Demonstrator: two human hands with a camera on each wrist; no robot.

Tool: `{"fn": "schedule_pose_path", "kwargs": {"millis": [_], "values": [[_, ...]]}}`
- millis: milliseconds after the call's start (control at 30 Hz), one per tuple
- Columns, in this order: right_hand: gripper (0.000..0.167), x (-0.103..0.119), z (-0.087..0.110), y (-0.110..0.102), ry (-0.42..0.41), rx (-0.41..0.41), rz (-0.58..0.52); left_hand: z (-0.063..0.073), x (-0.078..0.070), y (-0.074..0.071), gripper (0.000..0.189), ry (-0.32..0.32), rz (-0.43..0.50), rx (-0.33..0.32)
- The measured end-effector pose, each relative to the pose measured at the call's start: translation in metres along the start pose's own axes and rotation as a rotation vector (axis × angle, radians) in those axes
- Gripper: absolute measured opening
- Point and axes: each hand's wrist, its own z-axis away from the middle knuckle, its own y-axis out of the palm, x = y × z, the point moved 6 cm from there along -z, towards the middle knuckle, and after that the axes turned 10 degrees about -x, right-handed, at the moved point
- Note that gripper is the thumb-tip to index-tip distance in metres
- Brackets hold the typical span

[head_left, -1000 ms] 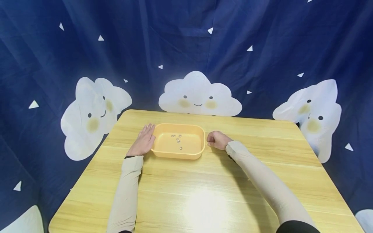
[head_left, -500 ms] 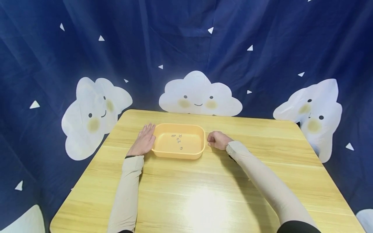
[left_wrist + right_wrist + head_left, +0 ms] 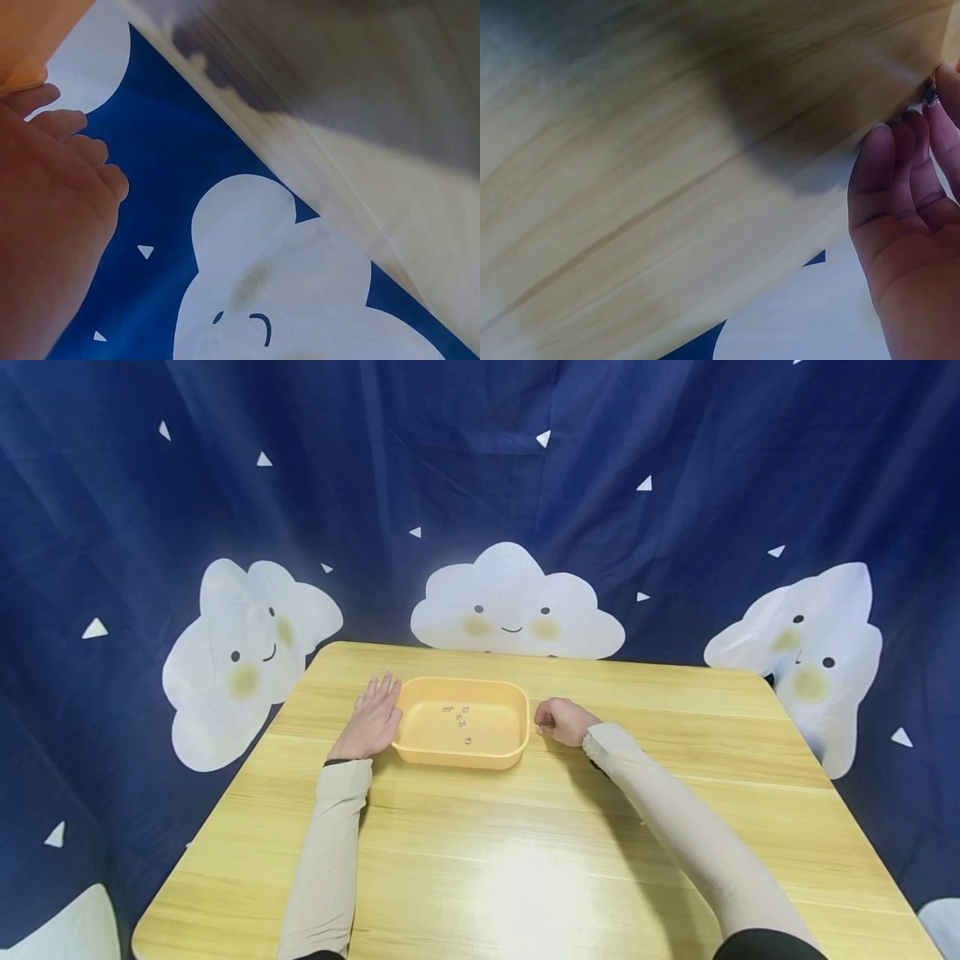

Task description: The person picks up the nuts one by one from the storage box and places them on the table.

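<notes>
A shallow yellow-orange plastic tray [image 3: 453,757] sits on the wooden table, with several small clear gems [image 3: 462,723] scattered on its bottom. My left hand [image 3: 367,720] lies along the tray's left side, fingers extended, the thumb side against the rim. In the left wrist view that hand [image 3: 56,202] touches the tray's edge [image 3: 28,79]. Just off the tray's right side, my right hand [image 3: 567,722] is low over the table. The right wrist view has its thumb and forefinger pinching a small shiny gem [image 3: 930,94], while the other fingers curl inward.
The wooden table [image 3: 450,835] has rounded corners and a bright glare patch near its front. Behind it hangs a dark blue curtain [image 3: 480,468] printed with white clouds and triangles. Both forearms in pale sleeves reach across the table from the front.
</notes>
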Motion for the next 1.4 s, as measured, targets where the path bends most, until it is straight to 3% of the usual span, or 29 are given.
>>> {"fn": "schedule_pose_path", "kwargs": {"millis": [367,667,967,1133,1400], "values": [[0.01,0.001,0.003,0.004,0.017,0.005,0.005,0.001,0.0,-0.002,0.063,-0.019,0.018,0.046],[0.011,-0.001,0.002,0.007,-0.007,0.002,0.007,0.003,0.003,-0.003,0.062,0.005,-0.006,0.069],[0.01,-0.001,0.002,0.004,0.02,0.002,-0.001,0.002,0.003,-0.007,0.061,0.01,-0.055,0.059],[0.009,0.003,0.001,0.003,-0.007,0.005,0.006,0.003,0.005,-0.007,0.061,0.011,-0.065,0.048],[0.016,0.002,0.002,-0.008,0.022,0.081,0.04,0.003,0.002,-0.005,0.061,0.019,-0.043,0.034]]}}
